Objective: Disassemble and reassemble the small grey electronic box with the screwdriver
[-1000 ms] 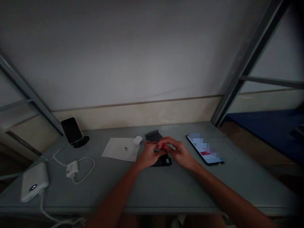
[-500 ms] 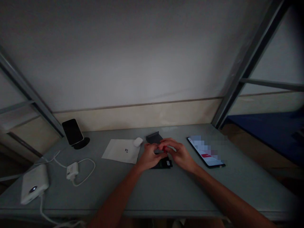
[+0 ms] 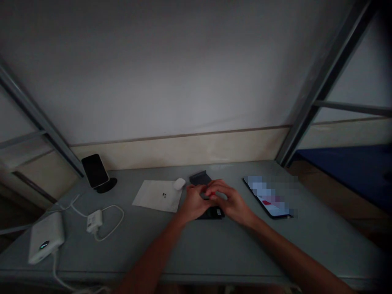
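Note:
Both hands meet over a black flat device (image 3: 211, 214) on the table. Between the thumb and fingers of my right hand (image 3: 234, 203) is a small red object (image 3: 212, 193), too small and partly covered to name. My left hand (image 3: 192, 204) is closed beside it, fingertips close to the red object; what they grip, if anything, is hidden. Behind the hands lies a dark grey flat piece (image 3: 200, 178) with a raised edge. To the left, a white sheet (image 3: 147, 198) carries several tiny dark bits (image 3: 164, 195) and a white rounded case (image 3: 179, 183) on its corner.
A lit smartphone (image 3: 266, 198) lies to the right. At the far left are a dark-screened device (image 3: 94, 170) on a round stand, a white power bank (image 3: 46, 238) and a white adapter (image 3: 94, 221) with a looped cable. Metal posts (image 3: 301, 126) rise at the table's sides.
My right fingers have curled further over the red object, and less of it shows. The whole view has shifted slightly; the things on the table stay in place.

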`<state>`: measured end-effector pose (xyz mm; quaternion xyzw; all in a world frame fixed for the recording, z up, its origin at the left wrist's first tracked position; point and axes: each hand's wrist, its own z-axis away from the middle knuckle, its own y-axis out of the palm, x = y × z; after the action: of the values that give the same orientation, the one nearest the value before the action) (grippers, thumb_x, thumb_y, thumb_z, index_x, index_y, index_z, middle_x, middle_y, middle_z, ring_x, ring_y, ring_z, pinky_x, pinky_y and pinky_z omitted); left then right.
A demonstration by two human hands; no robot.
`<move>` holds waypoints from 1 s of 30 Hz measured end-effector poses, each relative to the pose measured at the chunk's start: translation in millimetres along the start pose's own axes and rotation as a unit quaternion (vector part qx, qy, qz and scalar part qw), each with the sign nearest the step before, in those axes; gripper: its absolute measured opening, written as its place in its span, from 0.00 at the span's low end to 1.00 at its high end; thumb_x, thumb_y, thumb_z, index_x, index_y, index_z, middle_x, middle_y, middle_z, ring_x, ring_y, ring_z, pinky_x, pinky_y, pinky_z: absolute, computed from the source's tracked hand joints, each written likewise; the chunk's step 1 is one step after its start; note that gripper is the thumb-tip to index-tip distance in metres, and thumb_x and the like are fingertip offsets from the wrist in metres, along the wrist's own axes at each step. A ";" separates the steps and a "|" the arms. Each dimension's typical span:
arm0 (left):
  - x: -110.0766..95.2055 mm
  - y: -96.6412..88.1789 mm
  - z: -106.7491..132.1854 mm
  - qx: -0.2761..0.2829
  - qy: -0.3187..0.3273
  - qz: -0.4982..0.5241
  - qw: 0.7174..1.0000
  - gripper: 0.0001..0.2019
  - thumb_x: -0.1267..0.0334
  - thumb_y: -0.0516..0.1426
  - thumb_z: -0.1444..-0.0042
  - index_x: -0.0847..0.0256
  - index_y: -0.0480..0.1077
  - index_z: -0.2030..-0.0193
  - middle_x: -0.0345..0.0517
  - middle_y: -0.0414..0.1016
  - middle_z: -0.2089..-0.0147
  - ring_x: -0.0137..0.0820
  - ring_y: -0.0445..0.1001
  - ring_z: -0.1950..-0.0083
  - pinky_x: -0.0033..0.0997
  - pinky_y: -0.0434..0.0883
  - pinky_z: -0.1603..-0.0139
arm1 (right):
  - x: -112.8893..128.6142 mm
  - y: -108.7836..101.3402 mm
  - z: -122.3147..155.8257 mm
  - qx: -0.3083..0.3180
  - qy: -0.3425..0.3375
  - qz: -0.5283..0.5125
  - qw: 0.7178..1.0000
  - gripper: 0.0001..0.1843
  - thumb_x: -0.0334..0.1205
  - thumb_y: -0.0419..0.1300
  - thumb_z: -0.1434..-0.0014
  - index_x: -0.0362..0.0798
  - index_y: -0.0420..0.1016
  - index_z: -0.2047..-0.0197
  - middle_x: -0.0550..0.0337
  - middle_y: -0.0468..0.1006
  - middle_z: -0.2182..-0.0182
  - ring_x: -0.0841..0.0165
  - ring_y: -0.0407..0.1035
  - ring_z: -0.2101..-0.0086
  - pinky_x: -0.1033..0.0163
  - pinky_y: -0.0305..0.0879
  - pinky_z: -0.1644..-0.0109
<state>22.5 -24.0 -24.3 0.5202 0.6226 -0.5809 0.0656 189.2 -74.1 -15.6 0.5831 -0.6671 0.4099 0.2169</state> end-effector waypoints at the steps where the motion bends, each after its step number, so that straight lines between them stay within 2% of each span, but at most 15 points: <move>1: 0.1 -2.7 -0.2 0.003 0.003 0.005 1.000 0.08 0.60 0.67 0.48 0.60 0.76 0.65 0.43 0.81 0.63 0.37 0.78 0.57 0.37 0.68 0.48 | -0.8 -0.7 -0.1 -0.001 0.001 -0.004 1.000 0.09 0.41 0.58 0.33 0.53 0.80 0.57 0.53 0.79 0.58 0.60 0.71 0.51 0.52 0.66 0.43; 4: 2.1 -16.0 -0.9 0.011 0.022 0.033 0.999 0.14 0.64 0.67 0.49 0.60 0.77 0.55 0.46 0.81 0.55 0.38 0.77 0.52 0.37 0.69 0.47 | -4.1 -4.7 -1.0 -0.011 0.022 -0.016 1.000 0.11 0.41 0.54 0.31 0.52 0.78 0.54 0.54 0.80 0.58 0.61 0.73 0.52 0.53 0.67 0.44; 7: 6.5 -29.5 -2.4 0.022 0.021 0.063 0.998 0.11 0.68 0.61 0.43 0.60 0.77 0.53 0.48 0.81 0.53 0.37 0.77 0.52 0.36 0.70 0.48 | -8.5 -4.7 -4.7 -0.065 0.060 -0.046 0.995 0.09 0.43 0.57 0.33 0.51 0.77 0.55 0.56 0.81 0.59 0.63 0.75 0.57 0.55 0.71 0.48; 9: 10.0 -34.3 -3.5 0.036 0.014 0.083 0.996 0.10 0.67 0.57 0.39 0.60 0.78 0.53 0.49 0.82 0.53 0.36 0.77 0.53 0.34 0.71 0.52 | -12.0 0.4 -9.5 -0.092 0.076 -0.082 0.989 0.08 0.44 0.60 0.35 0.51 0.76 0.56 0.57 0.81 0.60 0.64 0.76 0.59 0.57 0.72 0.51; 12: 14.7 -35.6 -4.7 0.048 0.014 0.110 0.993 0.11 0.64 0.56 0.37 0.61 0.78 0.53 0.49 0.82 0.54 0.36 0.77 0.53 0.34 0.71 0.52 | -17.3 11.6 -18.2 -0.079 0.092 -0.112 0.986 0.08 0.44 0.63 0.38 0.50 0.76 0.58 0.58 0.81 0.63 0.65 0.77 0.62 0.58 0.73 0.53; 16: 20.3 -35.2 -5.8 0.048 -0.006 0.134 0.990 0.08 0.66 0.59 0.40 0.64 0.78 0.57 0.50 0.82 0.57 0.36 0.79 0.54 0.35 0.72 0.51 | -22.9 21.0 -25.9 -0.054 0.103 -0.127 0.985 0.08 0.44 0.63 0.39 0.49 0.76 0.59 0.58 0.81 0.63 0.65 0.77 0.61 0.59 0.73 0.53; 23: 29.3 -34.5 -6.1 0.053 -0.006 0.155 0.986 0.07 0.67 0.60 0.42 0.66 0.79 0.60 0.51 0.83 0.60 0.36 0.79 0.57 0.35 0.73 0.52 | -25.8 22.5 -26.8 -0.036 0.099 -0.128 0.986 0.06 0.41 0.63 0.39 0.49 0.77 0.60 0.59 0.81 0.64 0.67 0.76 0.62 0.61 0.73 0.55; 30: 35.0 -33.6 -5.6 0.073 -0.023 0.154 0.985 0.07 0.68 0.60 0.43 0.66 0.78 0.60 0.50 0.82 0.61 0.34 0.79 0.58 0.34 0.72 0.53 | -25.9 24.5 -25.7 -0.033 0.124 -0.106 0.986 0.07 0.43 0.63 0.40 0.49 0.77 0.61 0.59 0.81 0.65 0.66 0.76 0.64 0.60 0.72 0.55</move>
<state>-14.6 7.6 -24.4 0.6001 0.4893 -0.6192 0.1305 166.8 -38.4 -28.0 0.5878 -0.5828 0.4314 0.3588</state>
